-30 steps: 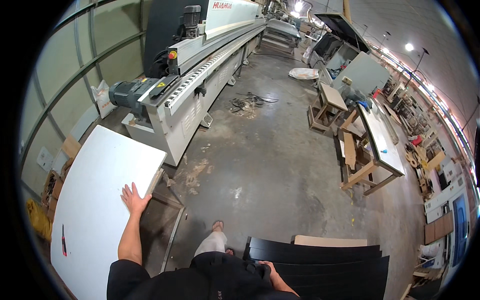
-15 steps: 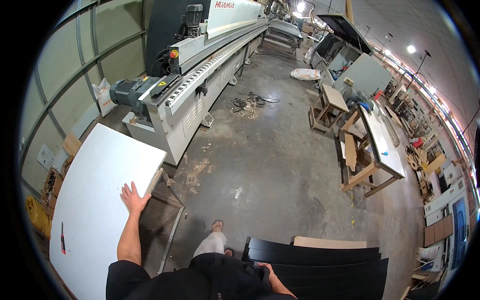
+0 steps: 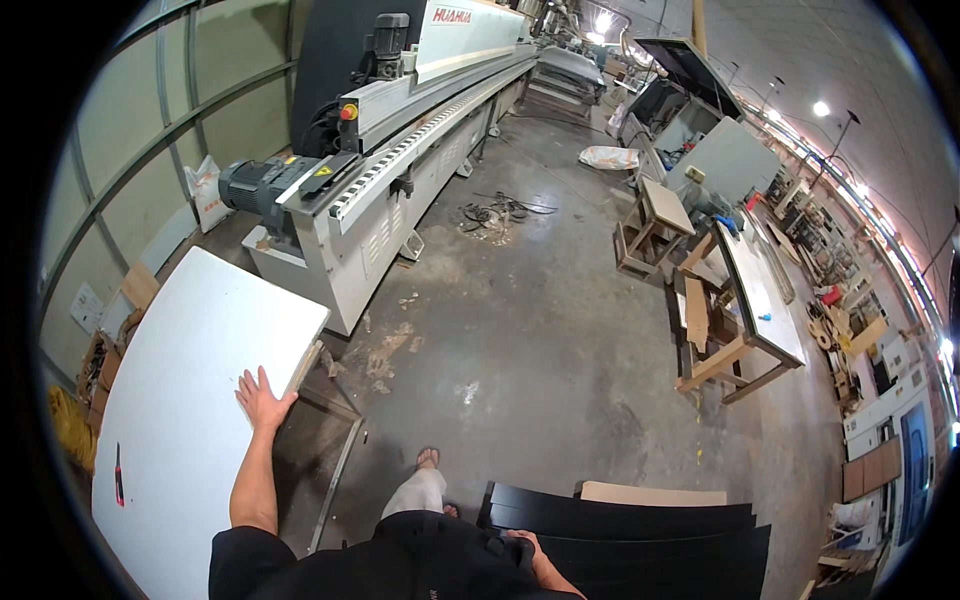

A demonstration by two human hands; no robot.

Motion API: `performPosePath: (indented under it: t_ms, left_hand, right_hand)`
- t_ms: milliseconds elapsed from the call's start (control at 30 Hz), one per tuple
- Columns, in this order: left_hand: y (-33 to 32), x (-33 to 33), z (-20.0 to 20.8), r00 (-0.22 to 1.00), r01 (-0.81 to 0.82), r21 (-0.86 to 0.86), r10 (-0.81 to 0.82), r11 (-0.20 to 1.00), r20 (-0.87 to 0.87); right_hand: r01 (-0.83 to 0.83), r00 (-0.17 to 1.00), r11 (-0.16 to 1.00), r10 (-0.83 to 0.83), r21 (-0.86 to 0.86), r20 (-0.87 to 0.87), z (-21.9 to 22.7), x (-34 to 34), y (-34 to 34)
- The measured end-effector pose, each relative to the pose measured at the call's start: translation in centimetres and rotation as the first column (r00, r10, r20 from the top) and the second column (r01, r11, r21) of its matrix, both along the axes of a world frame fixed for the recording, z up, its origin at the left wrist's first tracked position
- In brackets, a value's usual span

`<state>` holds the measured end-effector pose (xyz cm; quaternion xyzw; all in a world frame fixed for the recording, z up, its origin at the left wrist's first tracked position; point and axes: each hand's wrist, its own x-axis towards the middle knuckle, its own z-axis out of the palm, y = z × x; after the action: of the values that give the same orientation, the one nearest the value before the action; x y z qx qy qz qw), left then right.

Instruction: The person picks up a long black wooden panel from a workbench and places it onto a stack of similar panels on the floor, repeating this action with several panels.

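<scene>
My left hand (image 3: pixel 264 403) lies flat, fingers spread, on a large white board (image 3: pixel 200 360) near its right edge. Nothing is held in it. A red and black utility knife or similar slim tool (image 3: pixel 119 476) rests on the same board, left of my forearm. At my right hip, my right hand (image 3: pixel 528 550) is curled in front of my black shirt, beside a stack of long black panels (image 3: pixel 640 555). Its fingertips are partly hidden, so whatever they close on cannot be made out.
A long grey machine (image 3: pixel 350 230) with a motor stretches away ahead on the left. Cables and debris (image 3: pixel 495 217) lie on the concrete floor. To the right stand a small wooden stool (image 3: pixel 665 203) and a white-topped workbench (image 3: pixel 765 300). A tan board (image 3: pixel 650 494) edges the black panels.
The whole view has shifted slightly, with the floor items a little further left. Both hands keep their places on the board and at my hip.
</scene>
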<state>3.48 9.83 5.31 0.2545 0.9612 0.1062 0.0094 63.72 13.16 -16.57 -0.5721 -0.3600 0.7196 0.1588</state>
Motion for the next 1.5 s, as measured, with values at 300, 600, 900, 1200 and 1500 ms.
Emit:
performPosePath:
  t_ms: [300, 600, 900, 1200, 1500]
  left_hand:
    - [-0.6, -0.1, 0.4, 1.000, -0.009, -0.024, 0.009, 1.000, 0.003]
    - [-0.7, -0.6, -1.0, 1.000, -0.001, -0.016, 0.001, 1.000, -0.027]
    - [0.0, -0.1, -0.3, 0.999, 0.007, 0.010, -0.007, 1.000, -0.037]
    - [0.0, -0.2, -0.6, 1.000, -0.006, -0.008, 0.005, 1.000, -0.031]
    - [-0.1, 0.0, 0.0, 1.000, -0.015, -0.035, 0.016, 0.999, 0.009]
  right_hand:
    - [0.045, 0.999, 0.998, -0.045, -0.033, 0.008, 2.6, -1.5, -0.1]
    - [-0.064, 0.992, 0.996, 0.071, -0.064, 0.105, -0.1, -0.5, -0.2]
    - [-0.119, 0.944, 0.993, 0.119, -0.020, 0.307, -0.6, -1.2, 1.5]
    - [-0.153, 0.954, 0.987, 0.158, -0.040, 0.253, -1.1, -1.0, 1.7]
    - [-0.177, 0.939, 0.984, 0.159, 0.033, 0.305, 1.1, -1.9, 1.4]
